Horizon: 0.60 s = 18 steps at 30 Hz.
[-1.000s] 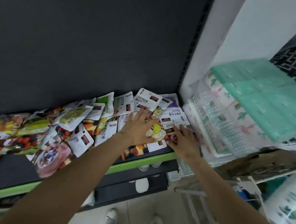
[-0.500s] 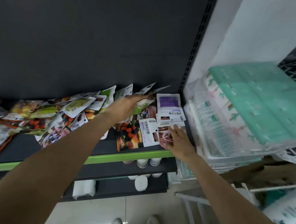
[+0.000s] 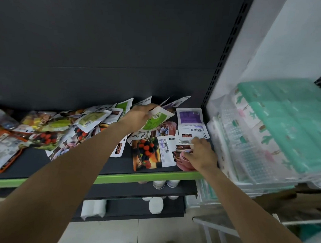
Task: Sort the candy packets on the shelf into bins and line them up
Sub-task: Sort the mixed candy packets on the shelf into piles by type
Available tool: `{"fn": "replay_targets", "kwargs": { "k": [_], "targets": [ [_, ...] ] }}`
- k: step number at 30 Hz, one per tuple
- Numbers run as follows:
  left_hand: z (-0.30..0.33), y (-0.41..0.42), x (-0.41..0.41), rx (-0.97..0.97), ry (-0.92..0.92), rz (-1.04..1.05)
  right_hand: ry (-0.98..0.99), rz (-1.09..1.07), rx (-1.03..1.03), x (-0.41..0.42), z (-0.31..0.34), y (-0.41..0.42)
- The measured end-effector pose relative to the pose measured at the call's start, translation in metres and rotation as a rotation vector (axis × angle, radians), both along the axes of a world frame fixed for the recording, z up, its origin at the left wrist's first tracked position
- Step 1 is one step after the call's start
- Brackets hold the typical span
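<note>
Candy packets (image 3: 68, 129) lie strewn along a dark shelf (image 3: 36, 162) with a green front edge.

The left hand (image 3: 138, 118) grips a green-and-white packet (image 3: 156, 119), lifted, its long axis slanting up toward the right. The right hand (image 3: 200, 153) pinches a pink packet (image 3: 185, 162) lying flat at the shelf's right end. A purple packet (image 3: 190, 122) lies lengthwise toward the dark back panel (image 3: 122, 47). Stacked clear plastic bins (image 3: 264, 143) stand to the right.

- Candy packets (image 3: 68, 125): heaped overlapping along the shelf (image 3: 117, 177).
- Green-and-white packet (image 3: 156, 119): lifted, tilted.
- Purple packet (image 3: 190, 122): flat, far right.
</note>
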<state>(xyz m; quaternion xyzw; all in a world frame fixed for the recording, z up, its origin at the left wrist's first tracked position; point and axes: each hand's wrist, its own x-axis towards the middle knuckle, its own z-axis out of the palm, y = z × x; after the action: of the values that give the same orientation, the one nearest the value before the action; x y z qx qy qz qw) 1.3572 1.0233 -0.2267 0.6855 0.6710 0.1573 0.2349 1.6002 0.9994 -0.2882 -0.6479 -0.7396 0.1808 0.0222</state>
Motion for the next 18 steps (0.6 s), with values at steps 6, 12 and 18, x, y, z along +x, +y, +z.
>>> {"fn": "replay_targets", "kwargs": {
  "k": [6,12,18],
  "targets": [
    [0.001,0.004,-0.004,-0.031,-0.004,-0.034,-0.034,0.113,-0.263,0.003,-0.005,0.023],
    [-0.005,0.003,-0.004,-0.027,-0.005,-0.055,-0.203,0.184,0.046,-0.002,0.001,0.003],
    [-0.006,0.002,-0.013,-0.019,-0.019,-0.071,-0.054,0.237,0.006,-0.023,0.0,-0.006]
  ]
}}
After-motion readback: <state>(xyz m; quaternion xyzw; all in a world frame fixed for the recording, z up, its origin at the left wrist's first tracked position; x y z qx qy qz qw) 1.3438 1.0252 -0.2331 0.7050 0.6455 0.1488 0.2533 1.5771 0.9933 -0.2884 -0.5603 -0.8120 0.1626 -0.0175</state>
